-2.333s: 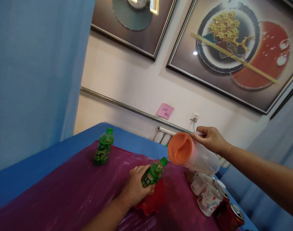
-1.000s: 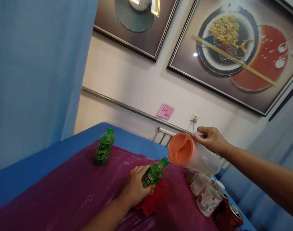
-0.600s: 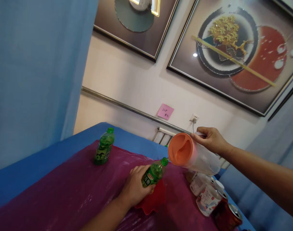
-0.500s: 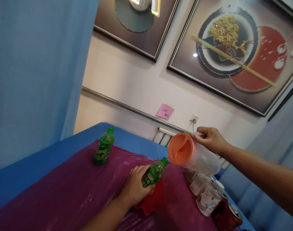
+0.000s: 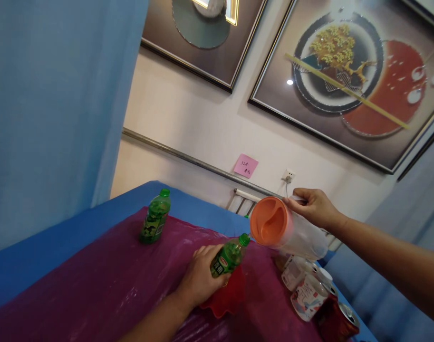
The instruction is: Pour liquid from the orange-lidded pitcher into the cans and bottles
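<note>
My left hand [image 5: 201, 275] is wrapped round a green bottle [image 5: 228, 259], which leans to the right above a red scalloped dish [image 5: 226, 297]. At the right, my right hand [image 5: 314, 206] grips the handle of a clear pitcher [image 5: 304, 236]. The pitcher lies nearly on its side, its orange lid [image 5: 269, 222] facing left. The lid's lower edge is right beside the bottle's mouth; any liquid between them is too small to make out. Another green bottle [image 5: 155, 217] stands upright on the purple plastic sheet [image 5: 106, 275], left of my hands.
A labelled jar [image 5: 308, 298], another container [image 5: 293, 271] and a red can [image 5: 340, 320] stand along the right edge. The sheet covers a blue surface [image 5: 31, 270]. Blue curtains hang at both sides. A metal rail [image 5: 188, 156] and framed pictures are on the wall behind.
</note>
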`<state>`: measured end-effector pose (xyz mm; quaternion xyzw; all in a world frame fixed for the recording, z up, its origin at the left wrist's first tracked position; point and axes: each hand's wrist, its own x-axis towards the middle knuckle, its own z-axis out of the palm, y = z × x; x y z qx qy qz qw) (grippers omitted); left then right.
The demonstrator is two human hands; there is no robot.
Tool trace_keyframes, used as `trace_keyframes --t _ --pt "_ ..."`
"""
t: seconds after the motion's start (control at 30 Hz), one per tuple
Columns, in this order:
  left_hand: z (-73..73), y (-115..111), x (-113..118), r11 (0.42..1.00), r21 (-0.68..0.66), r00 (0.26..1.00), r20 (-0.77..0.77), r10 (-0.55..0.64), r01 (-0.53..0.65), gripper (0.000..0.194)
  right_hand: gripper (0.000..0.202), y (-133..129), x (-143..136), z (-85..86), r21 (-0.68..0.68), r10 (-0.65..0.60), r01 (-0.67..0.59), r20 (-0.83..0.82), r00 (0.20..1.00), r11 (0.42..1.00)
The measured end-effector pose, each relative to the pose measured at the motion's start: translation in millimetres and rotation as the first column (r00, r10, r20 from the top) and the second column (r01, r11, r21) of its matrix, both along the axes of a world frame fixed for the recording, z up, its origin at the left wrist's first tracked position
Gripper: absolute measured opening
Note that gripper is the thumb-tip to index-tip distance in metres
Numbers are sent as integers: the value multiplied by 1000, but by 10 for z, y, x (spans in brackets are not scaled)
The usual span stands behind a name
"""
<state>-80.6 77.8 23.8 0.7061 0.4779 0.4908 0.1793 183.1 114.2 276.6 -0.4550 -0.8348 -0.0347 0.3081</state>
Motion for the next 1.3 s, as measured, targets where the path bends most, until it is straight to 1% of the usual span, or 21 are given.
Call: trace_keyframes --t 0.37,0.63,0.83,0.97,1.3 --pt "5 -6 -4 1000 9 1000 -13 2 -2 62 53 -26 -14 5 -26 -18 18 -14 1000 999" --pt "-2 -11 2 1000 -14 1000 -14 -2 2 64 53 -7 8 -3 -5 -6 6 -3 1000 1000" --pt "0 -15 2 1000 2 1000 -15 -3 3 62 53 -9 1 -6 3 5 -5 -4 1000 1000" --pt "-2 -11 2 1000 -2 1000 -9 -2 2 64 53 -19 -13 1 6 -3 3 5 1000 1000" --pt "36 -40 6 1000 -11 1000 0 10 -10 63 53 -24 -10 7 -7 1 -1 -2 1000 1000"
